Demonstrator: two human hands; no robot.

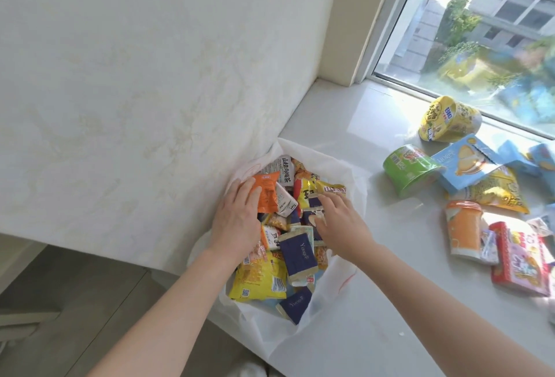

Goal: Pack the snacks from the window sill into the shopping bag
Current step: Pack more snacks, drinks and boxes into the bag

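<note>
Pressing pkts [295,256] in 1 shopping bag [345,166] w/ left hand [237,220], right hand [342,225], both flat, gripping nothing; 1 yellow tub [449,119], 1 green tub [411,168] beside.

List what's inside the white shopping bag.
Snack packets fill the shopping bag: an orange packet, a navy packet, a yellow packet. The left hand and right hand rest on them; lower layers are hidden.

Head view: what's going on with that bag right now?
A person has both hands in the white plastic shopping bag full of snack packets. The left hand rests on an orange foil packet; the right hand touches packets beside it. A green tub, a yellow tub and boxes lie on the pale window sill.
</note>
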